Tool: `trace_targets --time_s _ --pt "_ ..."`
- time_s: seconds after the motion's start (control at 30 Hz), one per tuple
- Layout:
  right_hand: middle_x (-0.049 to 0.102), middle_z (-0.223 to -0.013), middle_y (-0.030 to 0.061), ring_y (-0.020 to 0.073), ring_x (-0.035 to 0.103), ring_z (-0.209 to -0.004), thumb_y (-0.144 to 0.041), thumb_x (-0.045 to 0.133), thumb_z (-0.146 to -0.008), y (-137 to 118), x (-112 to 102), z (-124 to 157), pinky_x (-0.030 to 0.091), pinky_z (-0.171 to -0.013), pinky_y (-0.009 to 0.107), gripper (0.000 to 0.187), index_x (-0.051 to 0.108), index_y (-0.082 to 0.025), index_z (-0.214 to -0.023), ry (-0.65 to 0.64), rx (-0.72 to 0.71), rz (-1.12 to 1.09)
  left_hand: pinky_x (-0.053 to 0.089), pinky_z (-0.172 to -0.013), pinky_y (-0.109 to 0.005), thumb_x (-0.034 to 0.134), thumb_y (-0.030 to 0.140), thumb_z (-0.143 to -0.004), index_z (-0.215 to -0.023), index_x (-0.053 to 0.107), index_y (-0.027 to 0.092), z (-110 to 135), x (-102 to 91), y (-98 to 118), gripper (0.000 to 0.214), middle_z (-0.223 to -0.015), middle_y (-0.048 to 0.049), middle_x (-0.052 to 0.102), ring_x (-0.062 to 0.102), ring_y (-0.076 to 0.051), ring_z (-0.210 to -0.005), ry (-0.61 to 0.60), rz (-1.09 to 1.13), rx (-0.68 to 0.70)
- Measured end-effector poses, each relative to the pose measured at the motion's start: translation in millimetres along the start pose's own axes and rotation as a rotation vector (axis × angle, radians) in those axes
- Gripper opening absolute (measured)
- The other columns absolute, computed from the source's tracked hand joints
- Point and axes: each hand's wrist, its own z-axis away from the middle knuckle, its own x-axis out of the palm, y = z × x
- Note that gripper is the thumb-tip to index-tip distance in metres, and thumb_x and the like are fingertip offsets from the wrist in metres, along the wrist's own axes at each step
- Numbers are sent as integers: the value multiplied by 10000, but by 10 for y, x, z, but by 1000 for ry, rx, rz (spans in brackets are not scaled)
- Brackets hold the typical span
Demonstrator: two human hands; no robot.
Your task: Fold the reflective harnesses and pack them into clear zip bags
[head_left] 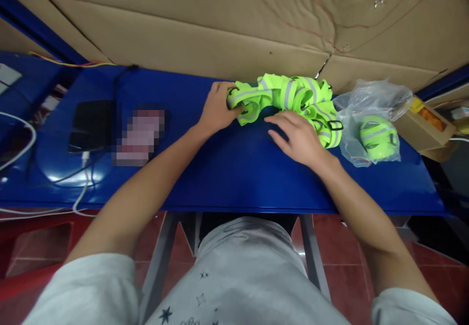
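Note:
A loose heap of neon yellow-green reflective strap [289, 93] with grey stripes lies towards the back of the blue table. My left hand [218, 106] is closed round the left end of the strap, with its thumb at the front and its fingers partly hidden behind. A black buckle [335, 125] shows on the heap's right side. My right hand [298, 137] rests just in front of the heap, fingers apart and pointing left, gripping nothing. Its back edge overlaps the strap in view, and I cannot tell whether they touch.
On the right, a clear plastic bag [379, 100] holds a neon rolled strap [379, 138], beside a cardboard box [421, 127]. Leftward lie a pixelated flat object [141, 137] and a black device [91, 125] with a white cable [85, 183]. Brown cardboard [183, 36] walls the table's back.

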Motion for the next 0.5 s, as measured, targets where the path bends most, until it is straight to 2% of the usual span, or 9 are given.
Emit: trace_targets --time_s 0.1,0.23,0.3,0.37,0.43,0.5 --pt "710 -1295 134 296 675 -1206 -354 479 -1069 60 191 60 562 -1063 486 380 674 -193 -1352 16 38 -52 483 -1044 -421 908 515 -714 -1252 602 245 9 -182 -199 675 -1277 8 629 551 -179 -1133 -60 72 19" --pt "710 -1251 115 269 693 -1116 -394 463 -1074 91 203 166 596 -1018 476 353 671 -236 -1311 99 155 -161 542 -930 -398 953 554 -646 -1265 626 279 89 -431 -304 752 -1173 70 705 600 -161 -1004 -247 303 -1" --pt "665 -1337 127 272 688 -1096 -411 462 -1068 69 202 176 612 -985 485 408 605 -247 -1413 91 198 -175 560 -933 -417 970 478 -645 -1246 648 282 139 -460 -244 710 -1158 77 726 617 -170 -1005 -299 403 -22" --pt "546 -1513 149 310 639 -1253 -425 501 -1047 32 231 171 592 -1044 524 549 461 -252 -1566 33 184 -162 567 -973 -438 962 413 -655 -1217 676 264 197 -421 -115 647 -1190 64 732 632 -184 -1044 -297 430 -23" --pt "419 -1632 164 356 496 -1465 -436 550 -1025 -4 283 169 516 -1156 570 690 331 -245 -1650 -34 130 -131 566 -1027 -446 941 384 -661 -1198 702 239 258 -355 49 605 -1225 27 734 653 -217 -1121 -318 456 -10" --pt "383 -1662 167 377 381 -1555 -457 591 -1011 -25 337 175 436 -1224 591 749 299 -240 -1666 -77 70 -92 580 -1031 -438 919 368 -671 -1208 715 230 315 -314 204 590 -1249 -24 733 682 -252 -1164 -400 488 -2"
